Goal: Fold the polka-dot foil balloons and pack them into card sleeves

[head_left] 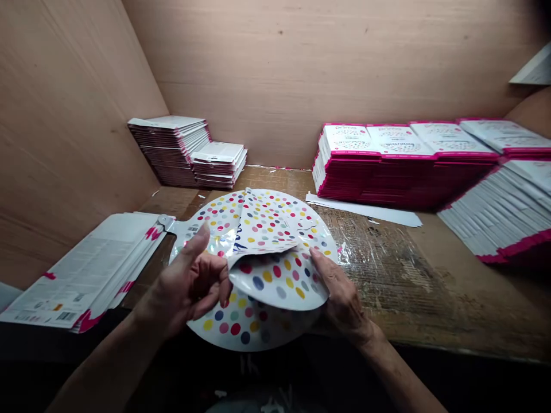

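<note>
A round foil balloon (275, 229) with coloured polka dots lies on the table, folded over on itself in several layers. Its flat neck with a metal clip (167, 222) points left. My left hand (191, 284) grips the folded edge near the balloon's left side, fingers curled over the foil. My right hand (340, 292) holds the right side of the lower fold, thumb on top. The lower part of the balloon sticks out below both hands, toward me.
A white and magenta stack of printed cards (86, 269) lies left of the balloon. Further stacks stand at the back left (167, 149) and back right (404, 163). Plastic film covers part of the wooden table (387, 269). Wood-toned panels (279, 74) wall the back and left.
</note>
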Motion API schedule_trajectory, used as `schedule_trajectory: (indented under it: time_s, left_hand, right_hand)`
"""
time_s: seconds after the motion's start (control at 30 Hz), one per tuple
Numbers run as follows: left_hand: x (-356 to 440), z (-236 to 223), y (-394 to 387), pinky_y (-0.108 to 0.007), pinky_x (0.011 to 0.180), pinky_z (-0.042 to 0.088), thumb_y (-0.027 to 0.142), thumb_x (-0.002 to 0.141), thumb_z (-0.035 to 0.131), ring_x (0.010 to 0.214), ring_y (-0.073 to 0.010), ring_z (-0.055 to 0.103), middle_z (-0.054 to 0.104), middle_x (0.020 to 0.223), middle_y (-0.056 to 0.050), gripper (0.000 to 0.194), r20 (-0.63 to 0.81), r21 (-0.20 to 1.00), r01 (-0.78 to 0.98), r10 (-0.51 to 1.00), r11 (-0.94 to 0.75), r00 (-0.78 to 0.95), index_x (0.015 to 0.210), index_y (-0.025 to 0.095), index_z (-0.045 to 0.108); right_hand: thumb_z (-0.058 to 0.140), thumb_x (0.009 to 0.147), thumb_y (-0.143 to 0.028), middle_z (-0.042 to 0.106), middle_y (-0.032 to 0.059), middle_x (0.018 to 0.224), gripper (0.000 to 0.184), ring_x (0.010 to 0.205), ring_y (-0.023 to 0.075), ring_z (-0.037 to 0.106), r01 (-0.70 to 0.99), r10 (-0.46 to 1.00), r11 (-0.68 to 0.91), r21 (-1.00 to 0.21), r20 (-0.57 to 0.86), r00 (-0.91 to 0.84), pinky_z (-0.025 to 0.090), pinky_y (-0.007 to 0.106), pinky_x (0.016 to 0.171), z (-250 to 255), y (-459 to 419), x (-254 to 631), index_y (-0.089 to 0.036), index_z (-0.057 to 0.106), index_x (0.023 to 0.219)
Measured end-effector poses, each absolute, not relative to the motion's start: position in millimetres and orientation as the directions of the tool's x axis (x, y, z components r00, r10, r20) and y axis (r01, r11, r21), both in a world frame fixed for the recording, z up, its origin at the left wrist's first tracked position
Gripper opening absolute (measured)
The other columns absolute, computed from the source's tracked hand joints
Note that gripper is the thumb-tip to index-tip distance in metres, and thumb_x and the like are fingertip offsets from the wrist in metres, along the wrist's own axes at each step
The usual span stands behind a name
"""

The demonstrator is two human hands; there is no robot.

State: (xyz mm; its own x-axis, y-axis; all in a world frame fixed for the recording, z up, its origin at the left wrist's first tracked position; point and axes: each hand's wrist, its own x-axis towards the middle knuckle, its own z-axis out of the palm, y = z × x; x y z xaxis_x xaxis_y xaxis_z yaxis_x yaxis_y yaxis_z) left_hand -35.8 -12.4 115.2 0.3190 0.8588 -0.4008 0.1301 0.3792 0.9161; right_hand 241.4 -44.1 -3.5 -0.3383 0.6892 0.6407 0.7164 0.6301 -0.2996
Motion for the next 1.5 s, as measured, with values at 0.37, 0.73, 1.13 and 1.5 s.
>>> schedule_trajectory:
  time_s: [0.37,0.73,1.13,1.5]
  left_hand:
    - [-70,12,59,-0.042,0.109,0.038,0.079,0.086,0.008,0.126,-0.0286,0.054,0.063,0.133,-0.011,0.091,0.102,0.704,0.508,0.778,-0.496,0.619,0.128,0.021,0.063]
    - [-35,12,85,-0.027,0.068,0.045,0.049,0.089,0.045,0.078,-0.0206,0.066,0.071,0.08,-0.002,0.035,-0.089,0.624,0.781,0.995,0.024,0.041,0.086,0.021,0.066]
    - [-10,0,96,-0.038,0.096,0.047,0.026,0.088,0.053,0.115,-0.0278,0.061,0.061,0.129,-0.018,0.054,0.168,0.477,0.874,0.966,0.093,-0.194,0.138,0.007,0.042]
    - [-10,-35,112,-0.057,0.119,0.016,0.059,0.097,0.022,0.149,-0.0351,0.015,0.026,0.16,-0.016,0.075,0.088,0.106,0.941,0.946,-0.321,0.312,0.15,0.007,0.033]
  right_hand:
    - [0.052,0.086,-0.012,0.076,0.003,0.104,0.037,0.09,0.0188,0.072,0.684,0.826,0.52,-0.512,0.098,-0.555,0.056,0.027,0.077,65,10,256,-0.026,0.072,0.114]
    - [0.064,0.074,-0.072,0.072,0.0068,0.088,0.063,0.077,0.0188,0.065,0.311,0.995,0.093,-0.946,0.079,-0.056,0.052,0.025,0.064,49,102,265,-0.016,0.07,0.103]
    - [0.048,0.088,-0.046,0.063,0.0066,0.065,0.039,0.067,0.0205,0.057,0.894,0.952,-0.142,-0.425,0.189,0.241,0.033,0.028,0.059,-24,108,277,-0.019,0.059,0.062]
    - [0.056,0.091,-0.028,0.044,0.0172,0.148,0.052,0.133,0.0293,0.042,0.911,0.904,0.406,0.075,0.113,-0.413,0.032,0.041,0.11,15,78,240,-0.012,0.047,0.139]
